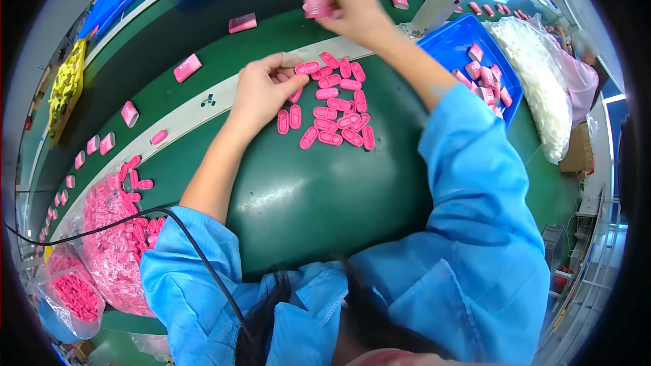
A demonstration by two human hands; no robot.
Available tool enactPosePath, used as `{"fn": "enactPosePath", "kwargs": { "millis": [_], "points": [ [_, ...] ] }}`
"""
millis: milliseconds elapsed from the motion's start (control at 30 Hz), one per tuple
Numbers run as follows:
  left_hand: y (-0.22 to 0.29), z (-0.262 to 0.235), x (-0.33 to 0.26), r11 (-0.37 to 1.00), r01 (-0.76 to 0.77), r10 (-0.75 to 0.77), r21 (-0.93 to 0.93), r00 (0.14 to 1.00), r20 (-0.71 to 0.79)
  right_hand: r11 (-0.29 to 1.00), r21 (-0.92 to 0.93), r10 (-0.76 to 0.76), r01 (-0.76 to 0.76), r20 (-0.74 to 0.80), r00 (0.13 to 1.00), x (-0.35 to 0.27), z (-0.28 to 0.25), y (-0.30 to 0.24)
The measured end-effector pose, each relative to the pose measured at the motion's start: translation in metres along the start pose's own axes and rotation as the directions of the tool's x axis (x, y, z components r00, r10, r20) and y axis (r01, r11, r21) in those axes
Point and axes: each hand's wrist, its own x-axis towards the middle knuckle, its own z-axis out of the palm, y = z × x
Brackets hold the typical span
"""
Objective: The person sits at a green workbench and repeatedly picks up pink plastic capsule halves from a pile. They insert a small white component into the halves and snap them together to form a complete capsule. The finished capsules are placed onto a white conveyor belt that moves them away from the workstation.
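Note:
Over the far green belt, my right hand [359, 14] is closed on a light pink, flattened shell piece [316, 5] with pale printing. Nearer to me, my left hand [264, 88] pinches a bright pink oval piece [306, 68] between thumb and fingers, at the far left of a loose cluster. In that cluster, several more bright pink oval pieces [328, 113] with slot-like recesses lie on the green tabletop [285, 189]. Two oval pieces [289, 120] rest just below my left wrist. Part of another is hidden by my left fingers.
Several light pink shells [188, 67] are spaced along the belt beyond a pale rail [196, 107]. A blue tray [512, 84] of similar shells stands right of my right forearm, beside a bag of white pieces [532, 74]. Plastic bags of pink pieces [112, 230] lie at left; a black cable [102, 229] crosses them.

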Motion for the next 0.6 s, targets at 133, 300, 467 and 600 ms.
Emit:
{"fn": "enactPosePath", "kwargs": {
  "millis": [133,300,467,600],
  "points": [
    [-0.006,-0.007,0.007,0.999,-0.002,0.001,-0.041,1.0,-0.03,0.971,-0.206,0.121,-0.124,-0.025,0.992,-0.071,-0.108,0.009],
    [-0.001,-0.003,0.012,0.998,-0.009,0.008,-0.065,1.0,-0.019,0.86,-0.487,0.169,-0.149,-0.004,0.986,-0.122,-0.167,-0.008],
    [0.005,0.002,0.014,0.985,-0.041,0.045,-0.168,0.999,0.015,0.958,0.21,0.195,-0.197,0.033,0.98,-0.068,-0.075,-0.066],
    [-0.002,-0.007,0.011,0.87,0.001,-0.047,-0.493,0.996,-0.082,0.745,0.55,0.324,-0.378,0.197,0.925,-0.033,0.009,-0.074]
  ]
}}
